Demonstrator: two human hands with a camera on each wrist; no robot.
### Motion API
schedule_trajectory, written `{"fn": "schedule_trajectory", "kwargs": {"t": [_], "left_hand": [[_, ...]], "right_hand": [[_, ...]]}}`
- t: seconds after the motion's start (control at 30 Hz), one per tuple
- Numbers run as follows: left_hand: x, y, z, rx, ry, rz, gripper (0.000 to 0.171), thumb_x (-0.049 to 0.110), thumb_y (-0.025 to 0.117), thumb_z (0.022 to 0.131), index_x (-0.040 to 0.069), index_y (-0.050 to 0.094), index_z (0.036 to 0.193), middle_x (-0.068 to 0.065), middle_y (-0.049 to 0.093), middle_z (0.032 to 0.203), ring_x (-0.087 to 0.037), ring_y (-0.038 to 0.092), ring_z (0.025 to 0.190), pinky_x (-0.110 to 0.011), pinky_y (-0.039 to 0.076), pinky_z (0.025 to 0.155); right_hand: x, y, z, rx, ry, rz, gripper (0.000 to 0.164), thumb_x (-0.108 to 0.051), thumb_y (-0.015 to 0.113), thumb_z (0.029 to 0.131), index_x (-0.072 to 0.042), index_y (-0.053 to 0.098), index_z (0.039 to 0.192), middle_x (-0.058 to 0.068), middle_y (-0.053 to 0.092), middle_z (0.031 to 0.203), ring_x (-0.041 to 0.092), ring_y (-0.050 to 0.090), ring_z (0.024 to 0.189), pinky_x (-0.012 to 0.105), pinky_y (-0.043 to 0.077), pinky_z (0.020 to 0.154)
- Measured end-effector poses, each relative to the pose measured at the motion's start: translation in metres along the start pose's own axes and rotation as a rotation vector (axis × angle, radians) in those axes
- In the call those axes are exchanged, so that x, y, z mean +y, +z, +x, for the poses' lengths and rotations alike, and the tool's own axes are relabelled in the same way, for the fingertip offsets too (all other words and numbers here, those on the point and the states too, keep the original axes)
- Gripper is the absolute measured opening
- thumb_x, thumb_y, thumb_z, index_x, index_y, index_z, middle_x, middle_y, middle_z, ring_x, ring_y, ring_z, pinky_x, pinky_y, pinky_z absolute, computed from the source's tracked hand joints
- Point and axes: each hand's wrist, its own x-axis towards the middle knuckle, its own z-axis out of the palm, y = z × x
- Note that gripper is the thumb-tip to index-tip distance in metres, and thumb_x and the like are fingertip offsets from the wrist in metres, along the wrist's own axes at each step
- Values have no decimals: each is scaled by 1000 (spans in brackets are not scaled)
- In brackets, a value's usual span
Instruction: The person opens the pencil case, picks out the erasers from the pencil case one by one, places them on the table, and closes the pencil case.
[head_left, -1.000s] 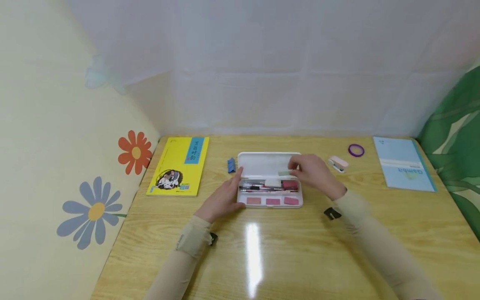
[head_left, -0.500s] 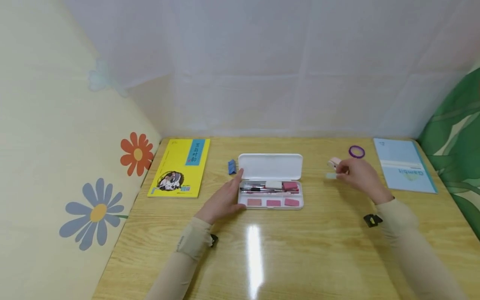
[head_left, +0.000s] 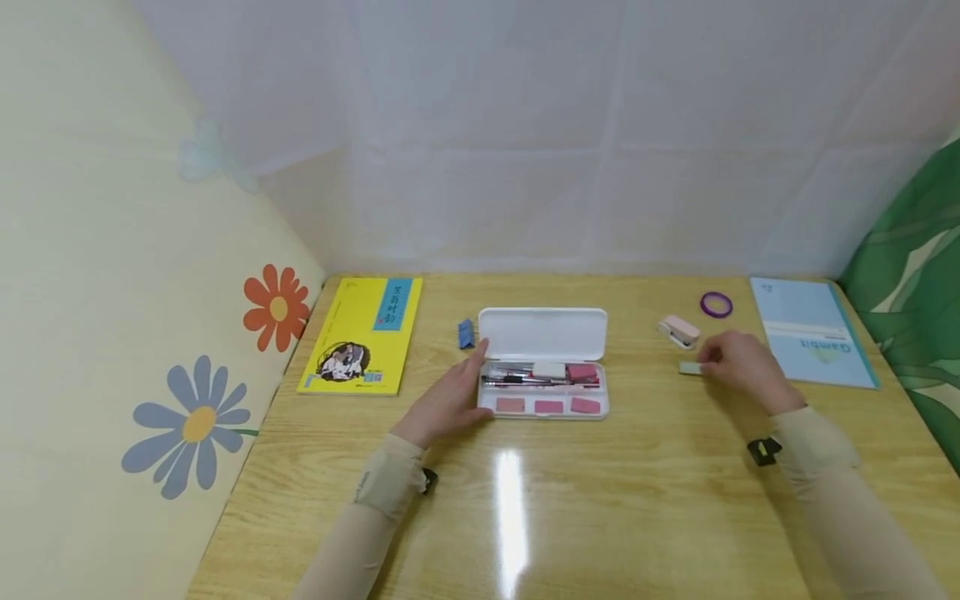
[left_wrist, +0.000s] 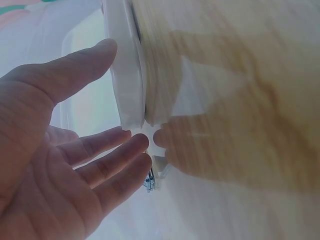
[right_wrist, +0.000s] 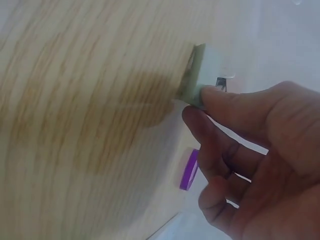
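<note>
Block [right_wrist: 209,65] pinched by one end, well to the right of the open white case [head_left: 542,333].
The right hand [head_left: 738,368] grasps it between thumb and finger, on the table [head_left: 637,500] or just over it (contact is hard to tell), near the pink stapler [head_left: 681,330]. Held only at its end, it could pivot or slip if the pinch loosens unevenly; a stray sweep might knock the stapler. The left hand [head_left: 448,398], fingers relaxed, rests at the case's left edge, where a careless nudge might jostle the loose brushes [head_left: 525,381].
</note>
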Motion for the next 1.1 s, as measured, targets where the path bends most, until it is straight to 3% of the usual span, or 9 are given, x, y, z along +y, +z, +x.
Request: {"fn": "schedule_trajectory", "kwargs": {"t": [0.13, 0.5, 0.7, 0.9, 1.1], "left_hand": [[0, 1, 0, -3, -8, -4, 115, 21, 85, 83, 7, 5, 164, -22, 38, 160, -38, 45, 144, -49, 39, 122], [1, -1, -1, -4, -2, -2, 113, 21, 84, 84, 6, 6, 164, -24, 37, 160, -39, 45, 144, -50, 39, 122], [0, 1, -1, 4, 7, 6, 113, 21, 85, 83, 6, 7, 164, -24, 39, 160, -39, 46, 143, -50, 39, 121], [1, 1, -1, 6, 11, 3, 114, 22, 85, 83, 6, 6, 164, -23, 40, 159, -39, 46, 143, -50, 39, 121], [2, 0, -2, 6, -4, 2, 114, 21, 85, 83, 6, 6, 164, -24, 39, 160, -40, 45, 144, -50, 39, 121]], "right_hand": [[1, 3, 2, -22, 13, 2, 6, -4, 71, 88, 0, 74, 90, 18, 74, 89, 28, 67, 78, 49, 59, 74], [0, 5, 5, -36, 46, -1, 10, -5, 69, 90, 2, 74, 95, 22, 74, 94, 32, 68, 81, 53, 59, 78], [-5, 2, 1, -11, 61, -17, 14, -12, 69, 92, 1, 74, 97, 20, 74, 95, 29, 67, 78, 47, 59, 70], [-27, 3, -3, 90, -60, 15, 18, -15, 70, 93, 2, 74, 99, 14, 74, 87, 15, 60, 64, 29, 49, 54], [-63, 16, 7, 153, -186, 16, 16, -17, 74, 91, -3, 77, 97, 6, 73, 83, 14, 60, 70, 31, 52, 62]]}}
